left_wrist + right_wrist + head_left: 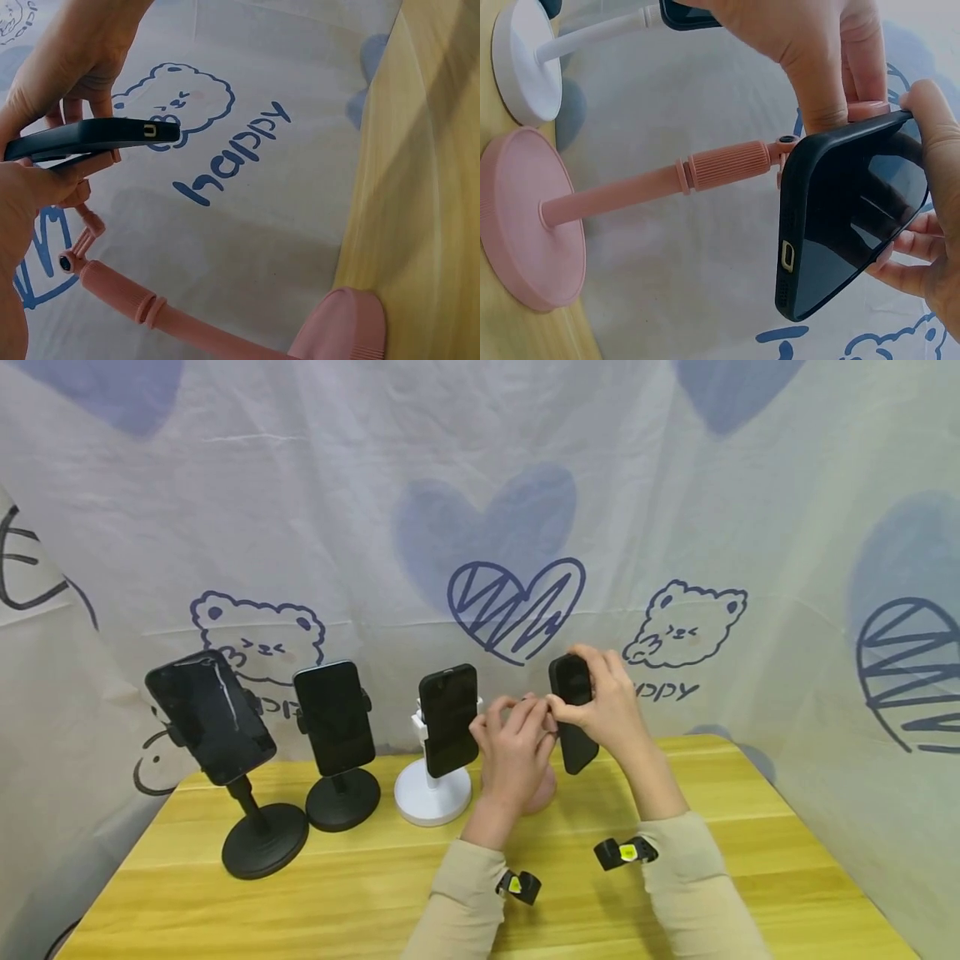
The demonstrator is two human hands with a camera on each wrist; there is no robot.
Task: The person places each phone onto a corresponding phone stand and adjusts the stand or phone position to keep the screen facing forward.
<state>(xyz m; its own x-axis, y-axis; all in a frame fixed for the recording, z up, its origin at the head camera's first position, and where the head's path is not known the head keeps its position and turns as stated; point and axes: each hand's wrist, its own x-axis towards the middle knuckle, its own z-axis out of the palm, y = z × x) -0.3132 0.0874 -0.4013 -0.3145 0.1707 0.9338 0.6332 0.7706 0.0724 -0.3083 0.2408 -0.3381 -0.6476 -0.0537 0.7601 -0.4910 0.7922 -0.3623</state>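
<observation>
My right hand (609, 706) grips a smartphone in a black case (576, 739) by its edges, thumb on one side and fingers on the other. In the right wrist view the phone (847, 217) stands tilted, its dark screen reflecting fingers. Beside it, my left hand (517, 747) pinches the holder at the top of a pink phone stand (120, 289). The phone lies against that pink holder (94, 165) in the left wrist view. Much of the holder is hidden behind my left fingers. The stand's round base (532, 217) rests on the table.
To the left stand a white phone stand (432, 797) and two black phone stands (341, 802) (264, 843), each bearing a phone. The wooden table (375, 902) ends at a printed cloth backdrop (360, 527). Black wrist straps (626, 852) sit at both sleeves.
</observation>
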